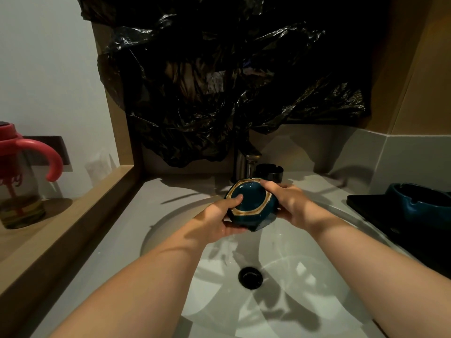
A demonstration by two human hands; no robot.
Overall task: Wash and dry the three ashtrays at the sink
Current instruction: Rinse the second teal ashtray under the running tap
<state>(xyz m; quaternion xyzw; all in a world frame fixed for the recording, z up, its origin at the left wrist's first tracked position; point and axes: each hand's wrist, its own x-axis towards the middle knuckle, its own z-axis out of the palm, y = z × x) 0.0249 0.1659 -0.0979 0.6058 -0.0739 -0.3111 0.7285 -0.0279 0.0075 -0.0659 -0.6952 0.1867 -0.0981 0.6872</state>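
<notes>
The picture's right edge cuts off the round blue ashtray [422,206].

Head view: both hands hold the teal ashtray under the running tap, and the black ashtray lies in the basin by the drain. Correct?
No. The head view shows the black ashtray on the counter beside the tap, not in the basin. Left hand and right hand do hold the teal ashtray under the water.

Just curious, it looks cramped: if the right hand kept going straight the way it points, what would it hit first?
Probably the faucet just beyond the teal ashtray the right hand grips, though depth is unclear.
</notes>
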